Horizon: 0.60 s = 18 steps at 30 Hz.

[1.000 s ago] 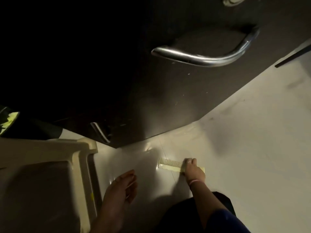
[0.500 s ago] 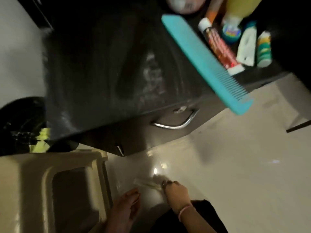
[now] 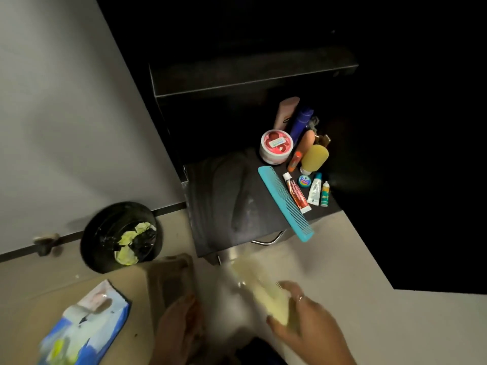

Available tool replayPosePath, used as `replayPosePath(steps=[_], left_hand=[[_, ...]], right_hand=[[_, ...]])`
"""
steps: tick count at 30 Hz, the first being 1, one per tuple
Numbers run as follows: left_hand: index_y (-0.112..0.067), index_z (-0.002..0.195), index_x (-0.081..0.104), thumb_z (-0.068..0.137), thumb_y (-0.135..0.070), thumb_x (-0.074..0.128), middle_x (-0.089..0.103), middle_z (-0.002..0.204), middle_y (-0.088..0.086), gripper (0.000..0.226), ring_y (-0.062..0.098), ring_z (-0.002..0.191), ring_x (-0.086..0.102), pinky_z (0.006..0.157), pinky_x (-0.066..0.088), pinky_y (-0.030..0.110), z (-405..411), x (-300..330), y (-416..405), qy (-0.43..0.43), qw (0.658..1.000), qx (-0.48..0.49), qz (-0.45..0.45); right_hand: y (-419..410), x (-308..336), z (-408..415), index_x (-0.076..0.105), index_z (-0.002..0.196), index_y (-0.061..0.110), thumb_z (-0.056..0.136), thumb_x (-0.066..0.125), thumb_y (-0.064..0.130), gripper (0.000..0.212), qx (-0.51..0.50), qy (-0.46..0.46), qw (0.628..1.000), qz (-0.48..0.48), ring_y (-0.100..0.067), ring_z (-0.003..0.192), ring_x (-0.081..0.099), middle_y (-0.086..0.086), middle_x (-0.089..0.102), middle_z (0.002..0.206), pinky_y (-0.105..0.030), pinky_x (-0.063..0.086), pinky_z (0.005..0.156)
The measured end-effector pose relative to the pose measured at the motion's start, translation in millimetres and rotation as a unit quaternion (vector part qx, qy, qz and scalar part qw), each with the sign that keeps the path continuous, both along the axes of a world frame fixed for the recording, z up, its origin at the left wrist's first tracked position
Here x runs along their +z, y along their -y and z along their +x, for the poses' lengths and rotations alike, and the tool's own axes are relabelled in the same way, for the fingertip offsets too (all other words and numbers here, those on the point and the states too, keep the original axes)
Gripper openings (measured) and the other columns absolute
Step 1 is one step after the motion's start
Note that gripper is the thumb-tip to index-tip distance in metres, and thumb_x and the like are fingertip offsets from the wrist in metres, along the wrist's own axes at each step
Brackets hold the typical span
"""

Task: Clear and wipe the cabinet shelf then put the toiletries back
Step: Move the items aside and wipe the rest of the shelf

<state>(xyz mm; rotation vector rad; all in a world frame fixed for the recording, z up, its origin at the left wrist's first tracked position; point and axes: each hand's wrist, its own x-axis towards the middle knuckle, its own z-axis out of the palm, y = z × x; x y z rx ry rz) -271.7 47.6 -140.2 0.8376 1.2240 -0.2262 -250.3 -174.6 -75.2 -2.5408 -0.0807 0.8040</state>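
Note:
The dark cabinet shelf (image 3: pixel 218 201) is bare on its left part and streaked. Toiletries stand grouped on its right: a teal comb (image 3: pixel 284 204) overhanging the front edge, a red-lidded round jar (image 3: pixel 276 146), a toothpaste tube (image 3: pixel 296 193), a yellow bottle (image 3: pixel 315 156), a blue bottle (image 3: pixel 301 122), a pink bottle (image 3: pixel 286 111) and small tubes (image 3: pixel 315 192). Low in the view, in front of the cabinet, my right hand (image 3: pixel 305 314) grips a pale yellow comb (image 3: pixel 263 291), which is blurred. My left hand is out of sight; a bare foot (image 3: pixel 179 325) shows at the bottom.
A black bin (image 3: pixel 100 241) with crumpled yellow-green wipes stands on the floor at the left. A blue and white wipes pack (image 3: pixel 84 327) lies at the lower left on a beige stool (image 3: pixel 171 280). A metal drawer handle (image 3: pixel 268 239) sticks out below the shelf.
My right hand has lifted the pale comb off the floor. The view has swung up from the floor and drawer front to the shelf with the toiletries.

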Motion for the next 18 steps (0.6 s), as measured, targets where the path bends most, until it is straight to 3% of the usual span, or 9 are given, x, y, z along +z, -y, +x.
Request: replayPosePath(steps=[2,6,10,14,18], left_hand=[[-0.011,0.093,0.062,0.095,-0.011,0.047,0.066,0.085,0.006,0.015,0.018,0.076,0.061,0.070,0.050,0.031,9.0,17.5,-7.8,0.008,1.000,0.015,0.015],[-0.010,0.105,0.061,0.095,-0.015,0.049,0.063,0.094,0.005,0.016,0.017,0.086,0.058,0.091,0.045,0.033,33.6,46.1,-11.9,0.037,0.999,0.029,0.016],[-0.011,0.106,0.062,0.094,-0.017,0.051,0.064,0.093,0.005,0.018,0.014,0.081,0.059,0.079,0.047,0.028,62.1,46.0,-15.0,0.030,0.998,0.029,0.048],[-0.014,0.085,0.062,0.092,-0.014,0.052,0.059,0.079,0.001,0.013,0.009,0.066,0.051,0.061,0.042,0.020,88.6,36.4,-12.2,0.003,0.998,0.001,0.063],[-0.016,0.078,0.063,0.092,-0.013,0.049,0.061,0.082,0.004,0.020,0.012,0.071,0.054,0.062,0.040,0.023,103.0,26.8,-10.0,-0.009,0.995,-0.020,0.093]], right_hand=[[0.1,13.6,23.2,0.025,0.125,0.040,0.077,0.057,0.055,0.059,-0.038,0.065,0.997,-0.014,-0.016,0.085,0.064,0.012,0.057,0.088,-0.024,0.042,0.063],[-3.5,14.1,86.5,0.036,0.123,0.020,0.083,0.061,0.041,0.051,-0.107,0.126,0.986,-0.035,-0.026,0.093,0.063,-0.005,0.061,0.115,-0.028,0.046,0.068],[-8.3,-1.9,139.8,0.043,0.124,0.007,0.081,0.066,0.030,0.054,-0.146,0.130,0.980,-0.038,-0.032,0.104,0.056,-0.013,0.048,0.124,-0.035,0.048,0.079],[-15.3,-13.5,173.0,0.044,0.125,0.003,0.082,0.064,0.030,0.055,-0.153,0.095,0.981,-0.069,-0.037,0.107,0.054,-0.016,0.040,0.130,-0.039,0.048,0.084],[-19.4,-23.0,187.5,0.045,0.124,0.002,0.084,0.063,0.030,0.052,-0.140,0.088,0.983,-0.079,-0.040,0.104,0.055,-0.015,0.038,0.128,-0.041,0.047,0.087]])
